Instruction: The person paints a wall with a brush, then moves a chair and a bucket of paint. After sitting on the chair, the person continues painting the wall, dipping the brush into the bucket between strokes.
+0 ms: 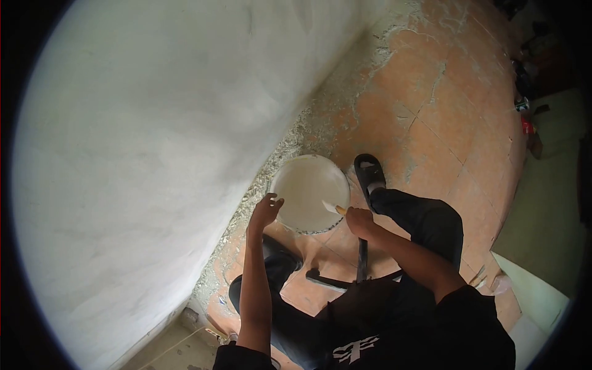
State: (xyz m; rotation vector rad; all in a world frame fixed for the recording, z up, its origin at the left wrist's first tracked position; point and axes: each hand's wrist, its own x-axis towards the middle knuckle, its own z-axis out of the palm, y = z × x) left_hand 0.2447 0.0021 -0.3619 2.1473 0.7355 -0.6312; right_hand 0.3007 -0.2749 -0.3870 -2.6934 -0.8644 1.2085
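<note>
A round white bucket (308, 179) stands on the floor between my feet, filled with a smooth, pale, creamy mass. My right hand (359, 221) is closed around the yellowish handle of a putty knife (331, 207). The knife's pale blade points left over the bucket, inside its right rim. At the bucket's left rim is my left hand (266, 209), thumb and fingers apart and slightly curled, with no tool in it.
A whitish plastered wall (142, 135) rises close on my left. Pale crumbs and scrapings (296, 132) line its foot. Orange floor tiles (431, 142) spread to the right, smeared with residue. Dark chair-base legs (362, 262) show below me; a pale greenish panel (546, 191) stands far right.
</note>
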